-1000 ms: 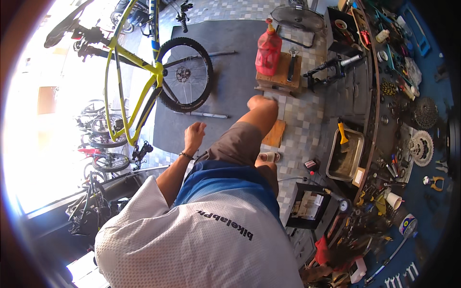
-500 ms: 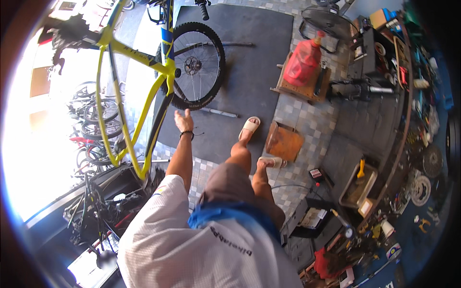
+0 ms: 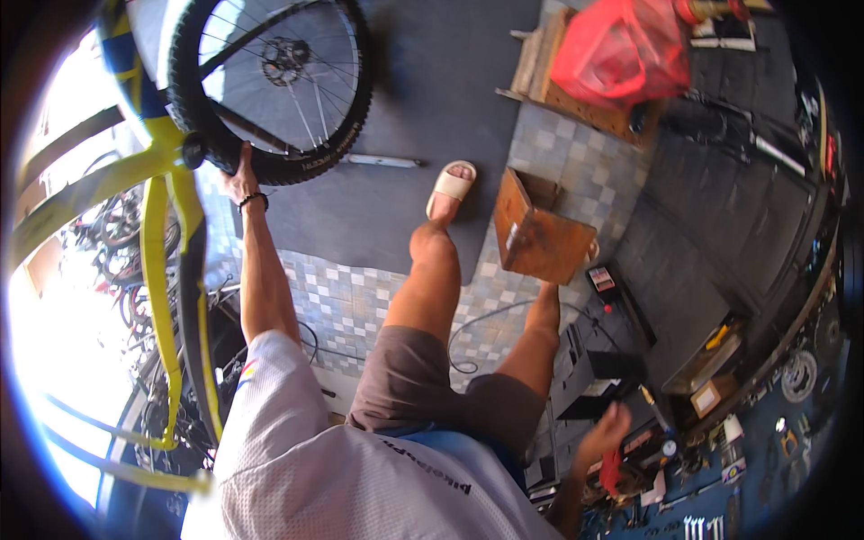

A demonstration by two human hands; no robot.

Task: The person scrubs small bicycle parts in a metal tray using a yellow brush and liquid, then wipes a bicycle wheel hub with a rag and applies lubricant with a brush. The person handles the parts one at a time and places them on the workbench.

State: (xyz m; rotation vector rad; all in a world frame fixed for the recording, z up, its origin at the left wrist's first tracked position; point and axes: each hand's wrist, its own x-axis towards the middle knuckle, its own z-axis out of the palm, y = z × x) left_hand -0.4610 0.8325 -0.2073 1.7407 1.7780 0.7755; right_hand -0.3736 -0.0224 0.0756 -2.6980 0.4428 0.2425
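Observation:
My left hand [image 3: 241, 183] is at the lower edge of a mountain bike wheel [image 3: 310, 168], its fingers closed against the knobbly black tyre; part of the grip is hidden. The wheel has a disc rotor at its hub. Close to that hand, on its left, is a yellow and dark blue bicycle frame [image 3: 162, 144]. At the lower right my right hand [image 3: 605, 438] hovers near the cluttered bench, smeared by motion, and its fingers do not show clearly. A red thing [image 3: 612, 472] is just below it.
A red plastic jug [image 3: 621, 54] stands on a wooden stool at the upper right. An orange-brown wooden step [image 3: 549, 238] sits by my feet. A grey metal tube [image 3: 385, 161] lies on the dark mat [image 3: 432, 90]. Along the right runs a workbench with tools, and a cable [image 3: 463, 346] crosses the tiles.
My left hand has gone from reaching with spread fingers to touching the tyre. My right hand has come into view at the lower right. The view has shifted, with the frame now further left.

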